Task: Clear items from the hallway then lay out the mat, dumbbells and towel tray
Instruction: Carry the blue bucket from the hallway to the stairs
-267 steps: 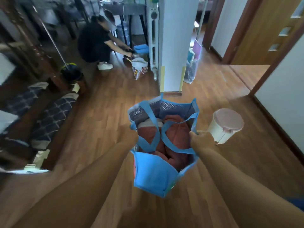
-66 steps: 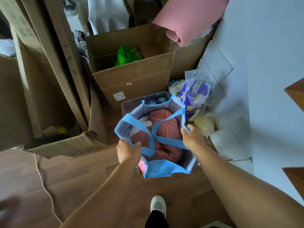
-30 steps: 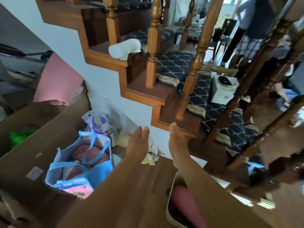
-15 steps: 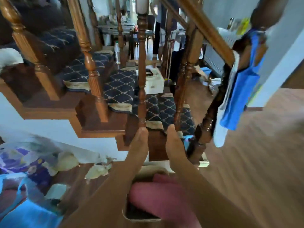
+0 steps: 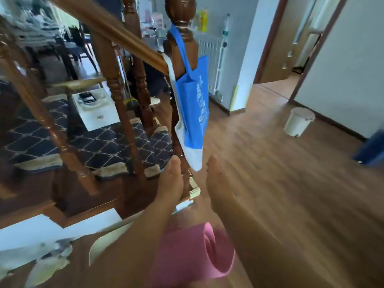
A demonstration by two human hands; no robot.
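Reaching forward with both arms, the person is keeping the left hand [image 5: 171, 183] and right hand [image 5: 218, 183] apart, fingers straight, gripping nothing at all. Nearer than the hands, down between the forearms, the rolled pink mat [image 5: 199, 252] is sitting end-on with its spiral showing. A pale rim [image 5: 104, 244] is peeking out just left of it, but it's hard to tell if the mat is standing inside that.

Just past the fingertips, a blue tote bag [image 5: 193, 104] is hanging off the newel post [image 5: 180, 17], its bottom corner dangling between the two hands. Whether the left hand is touching the post, no idea. Patterned stair carpet [image 5: 93, 146] is running off to the left of that hand. Out beyond the right hand the wood floor [image 5: 291, 204] is lying open, with a white lidded bin [image 5: 299, 123] standing well off by the wall.

Dumbbells and towel tray aren't showing anywhere. Seems like the mat step is coming up. Next move is probably bringing both hands back down onto the roll, gripping it, and carrying it over to that open floor to unroll.
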